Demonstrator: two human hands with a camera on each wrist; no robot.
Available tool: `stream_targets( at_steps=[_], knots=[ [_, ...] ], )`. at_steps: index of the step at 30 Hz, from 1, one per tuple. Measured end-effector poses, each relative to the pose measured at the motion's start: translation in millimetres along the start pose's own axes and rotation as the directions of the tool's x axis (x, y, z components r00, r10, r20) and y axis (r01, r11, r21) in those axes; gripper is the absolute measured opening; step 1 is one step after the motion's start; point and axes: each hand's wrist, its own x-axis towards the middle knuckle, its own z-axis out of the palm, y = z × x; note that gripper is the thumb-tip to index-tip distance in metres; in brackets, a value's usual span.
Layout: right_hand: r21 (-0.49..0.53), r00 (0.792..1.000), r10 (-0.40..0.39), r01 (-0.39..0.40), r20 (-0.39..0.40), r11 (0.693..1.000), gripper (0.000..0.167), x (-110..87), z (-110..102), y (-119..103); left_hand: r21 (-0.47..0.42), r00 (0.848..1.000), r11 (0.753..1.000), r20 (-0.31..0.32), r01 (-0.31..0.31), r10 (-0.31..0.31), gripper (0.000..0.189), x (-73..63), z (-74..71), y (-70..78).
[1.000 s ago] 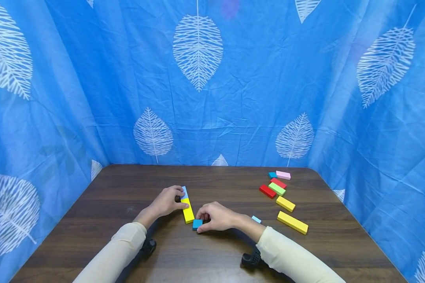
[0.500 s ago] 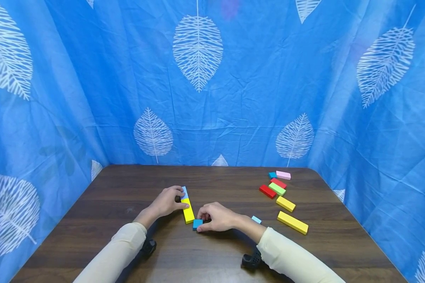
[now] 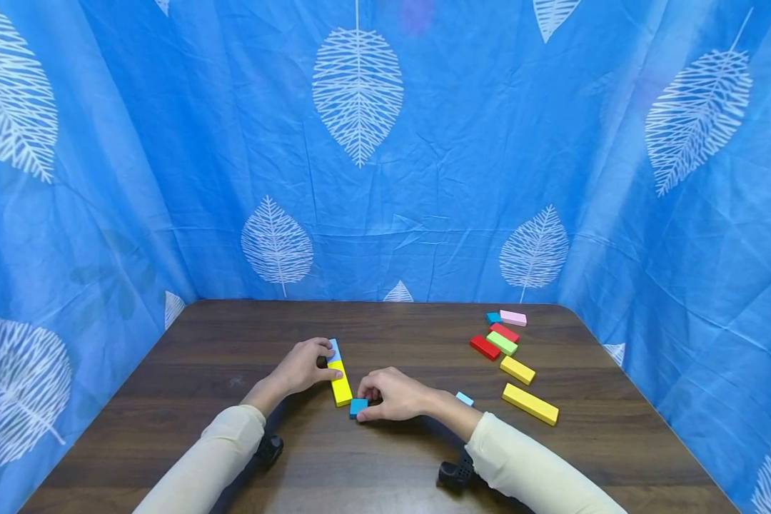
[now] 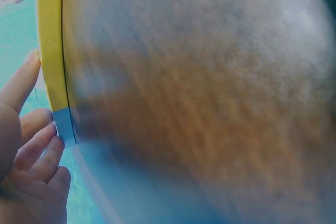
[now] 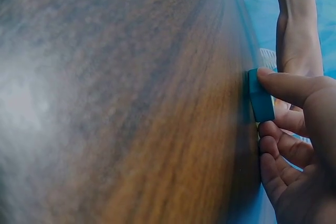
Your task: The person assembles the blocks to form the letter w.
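Note:
A yellow block (image 3: 342,392) and a light blue block (image 3: 335,348) lie end to end on the wooden table. My left hand (image 3: 299,367) holds this row, thumb at the yellow block's side and fingers curled by the light blue one. A small blue block (image 3: 358,407) sits at the yellow block's near end, its corner close to it. Thumb and forefinger of my right hand (image 3: 395,394) pinch that blue block. In the right wrist view the blue block (image 5: 261,95) is between thumb and finger; in the left wrist view the yellow block (image 4: 51,45) touches a teal edge.
Toward the right lie a long yellow block (image 3: 530,405), a shorter yellow block (image 3: 517,370), a green block (image 3: 502,343), two red blocks (image 3: 485,348), a pink block (image 3: 513,318) and another blue block (image 3: 494,318). A light blue piece (image 3: 465,399) shows behind my right wrist.

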Motion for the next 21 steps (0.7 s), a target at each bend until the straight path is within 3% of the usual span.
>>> stream_targets(
  at_steps=[13,21],
  knots=[
    [0.024,0.997,0.014,-0.016,0.080,1.000,0.035,-3.1,-19.3,3.5,0.001,1.000,1.000,0.007,0.000,0.000,0.055,-0.6,-1.3,-1.2],
    [0.006,0.997,0.041,-0.041,0.060,0.999,0.035,-17.6,-39.6,15.6,0.005,1.000,1.000,0.014,0.003,-0.003,0.055,-0.4,-1.7,-0.2]
  ],
)
